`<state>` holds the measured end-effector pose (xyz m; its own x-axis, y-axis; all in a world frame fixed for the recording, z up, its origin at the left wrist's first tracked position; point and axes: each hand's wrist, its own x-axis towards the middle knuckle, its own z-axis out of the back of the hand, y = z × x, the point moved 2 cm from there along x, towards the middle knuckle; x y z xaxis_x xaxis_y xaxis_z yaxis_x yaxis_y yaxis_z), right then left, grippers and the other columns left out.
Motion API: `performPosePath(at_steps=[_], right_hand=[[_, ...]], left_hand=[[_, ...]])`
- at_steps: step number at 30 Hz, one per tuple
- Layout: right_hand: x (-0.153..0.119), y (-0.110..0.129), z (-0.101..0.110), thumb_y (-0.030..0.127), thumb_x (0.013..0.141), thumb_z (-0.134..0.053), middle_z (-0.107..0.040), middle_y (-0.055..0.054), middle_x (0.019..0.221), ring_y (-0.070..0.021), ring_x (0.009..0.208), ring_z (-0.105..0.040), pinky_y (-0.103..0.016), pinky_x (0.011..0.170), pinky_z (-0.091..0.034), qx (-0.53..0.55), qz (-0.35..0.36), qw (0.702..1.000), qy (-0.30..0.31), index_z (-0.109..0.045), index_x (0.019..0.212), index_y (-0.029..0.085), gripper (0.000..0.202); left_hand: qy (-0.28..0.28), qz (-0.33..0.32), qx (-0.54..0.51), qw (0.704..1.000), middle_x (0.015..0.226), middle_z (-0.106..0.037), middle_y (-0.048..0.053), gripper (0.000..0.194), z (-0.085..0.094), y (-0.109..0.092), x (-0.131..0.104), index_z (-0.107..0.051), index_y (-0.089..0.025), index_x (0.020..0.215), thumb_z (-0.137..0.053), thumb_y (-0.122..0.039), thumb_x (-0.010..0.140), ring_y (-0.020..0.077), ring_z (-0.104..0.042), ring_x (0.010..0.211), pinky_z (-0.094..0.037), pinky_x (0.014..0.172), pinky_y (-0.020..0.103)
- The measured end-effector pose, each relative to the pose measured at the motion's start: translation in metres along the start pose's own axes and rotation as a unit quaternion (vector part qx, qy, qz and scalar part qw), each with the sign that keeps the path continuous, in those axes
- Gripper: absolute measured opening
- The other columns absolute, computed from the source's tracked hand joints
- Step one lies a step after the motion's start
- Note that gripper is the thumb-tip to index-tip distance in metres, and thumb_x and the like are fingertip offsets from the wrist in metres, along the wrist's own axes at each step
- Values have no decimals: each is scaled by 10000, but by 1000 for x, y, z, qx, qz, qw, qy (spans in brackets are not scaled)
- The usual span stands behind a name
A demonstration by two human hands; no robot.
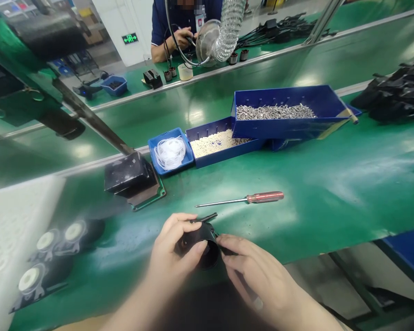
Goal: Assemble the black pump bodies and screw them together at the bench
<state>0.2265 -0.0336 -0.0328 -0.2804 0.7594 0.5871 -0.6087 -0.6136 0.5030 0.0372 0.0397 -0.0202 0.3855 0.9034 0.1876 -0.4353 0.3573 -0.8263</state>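
Note:
My left hand [174,248] is wrapped round a black cylindrical housing [206,233], its thumb on the rim of the round opening that faces me. A thin black stub sticks out from the housing's far side. My right hand [258,266] is closed in a pinch at the housing's right edge. Something dark shows by those fingertips, too hidden to name. Beyond both hands, a screwdriver [265,197] with a red handle lies on the green bench, its tip to the left.
Blue bins hold clear tubing [170,152], small cream pieces [212,143] and metal screws [276,111]. A bench press [129,174] stands left, near several black parts with white discs [31,278]. Black parts [396,92] are heaped at right. Across the bench a person [186,34] works beside a duct [229,32].

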Motion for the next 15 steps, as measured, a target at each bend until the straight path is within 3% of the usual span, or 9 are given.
performPosePath(at_steps=[10,15], right_hand=[[8,-3,-9,73,898,-496,-728,-166,1089,-272,1063,-699,-394,916,-614,-84,28,996,-10,-665,971,128,192],[9,-8,-15,46,837,-523,-744,-192,1030,-277,999,-725,-356,878,-629,-89,21,995,-44,-608,1165,35,340]], left_hand=[[5,-26,8,1000,1020,-669,82,118,5,1,10,-700,-197,961,-664,-212,850,196,-655,983,-539,841,324],[11,-1,3,1000,1015,-660,78,105,6,0,12,-696,-199,944,-657,-205,847,194,-650,968,-536,839,330]])
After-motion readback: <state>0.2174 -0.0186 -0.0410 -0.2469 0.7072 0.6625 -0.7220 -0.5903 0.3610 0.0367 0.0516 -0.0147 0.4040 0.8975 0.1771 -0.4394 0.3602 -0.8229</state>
